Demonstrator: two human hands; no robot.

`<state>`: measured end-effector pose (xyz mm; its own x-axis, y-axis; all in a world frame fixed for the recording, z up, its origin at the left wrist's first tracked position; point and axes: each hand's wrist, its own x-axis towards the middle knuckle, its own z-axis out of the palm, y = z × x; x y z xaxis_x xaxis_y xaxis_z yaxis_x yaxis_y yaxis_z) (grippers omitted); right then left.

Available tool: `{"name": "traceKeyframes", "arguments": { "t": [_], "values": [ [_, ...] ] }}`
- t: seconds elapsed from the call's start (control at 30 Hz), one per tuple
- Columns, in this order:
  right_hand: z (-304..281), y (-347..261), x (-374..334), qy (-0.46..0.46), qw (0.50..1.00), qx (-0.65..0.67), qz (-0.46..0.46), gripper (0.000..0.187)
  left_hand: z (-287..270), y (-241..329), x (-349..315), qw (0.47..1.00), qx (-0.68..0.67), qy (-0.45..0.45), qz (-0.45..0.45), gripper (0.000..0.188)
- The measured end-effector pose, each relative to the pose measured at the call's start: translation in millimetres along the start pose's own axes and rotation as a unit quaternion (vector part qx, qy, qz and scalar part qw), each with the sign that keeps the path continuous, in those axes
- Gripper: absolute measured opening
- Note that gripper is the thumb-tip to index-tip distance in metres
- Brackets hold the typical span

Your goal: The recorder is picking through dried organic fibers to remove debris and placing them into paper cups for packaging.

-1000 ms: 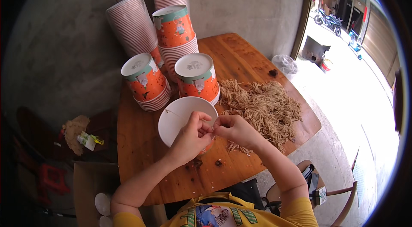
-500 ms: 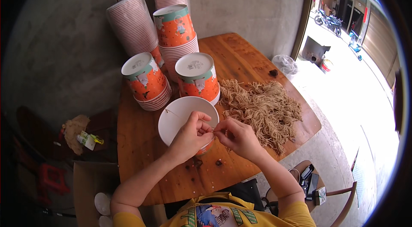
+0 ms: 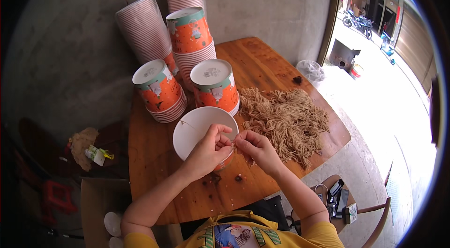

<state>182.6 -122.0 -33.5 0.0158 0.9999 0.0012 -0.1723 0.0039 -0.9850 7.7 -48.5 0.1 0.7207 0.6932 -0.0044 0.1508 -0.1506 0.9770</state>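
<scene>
left hand (image 3: 206,152): pinching a thin string at the white cup's (image 3: 199,126) near rim
right hand (image 3: 257,148): fingertips pinching the same string, touching the left
string pile (image 3: 288,119): right of the cup, on the wooden table (image 3: 150,154)

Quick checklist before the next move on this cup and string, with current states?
1. Left hand steadying the cup: ok.
2. Right hand pinching string at the rim: ok.
3. String lying across the cup mouth: ok.
4. String attached at the rim: cannot tell, fingers hide it.
5. String pile beside the right hand: ok.
6. Cup stacks upright on the table: ok.
</scene>
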Motion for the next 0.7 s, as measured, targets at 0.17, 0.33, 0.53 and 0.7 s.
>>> {"name": "traceKeyframes", "arguments": {
  "t": [0.17,0.33,0.53,0.7],
  "values": [
    [0.5,1.3,-0.9,0.016,1.000,0.003,-0.003,0.017,-1.2,-7.3,1.2,1.000,0.005,-0.020,0.003,0.036],
    [-0.8,3.2,-1.9,0.036,0.999,0.019,0.001,0.017,-3.2,-10.4,0.8,0.998,0.047,-0.018,0.029,0.033],
    [-2.2,4.4,-3.1,0.040,0.999,0.020,-0.005,0.017,-2.7,-10.2,1.8,0.998,0.042,-0.010,0.034,0.030],
    [-3.0,4.4,-3.7,0.051,0.998,0.037,0.010,0.017,-3.2,-12.7,2.5,0.999,0.037,-0.006,0.031,0.030]
  ]
}}
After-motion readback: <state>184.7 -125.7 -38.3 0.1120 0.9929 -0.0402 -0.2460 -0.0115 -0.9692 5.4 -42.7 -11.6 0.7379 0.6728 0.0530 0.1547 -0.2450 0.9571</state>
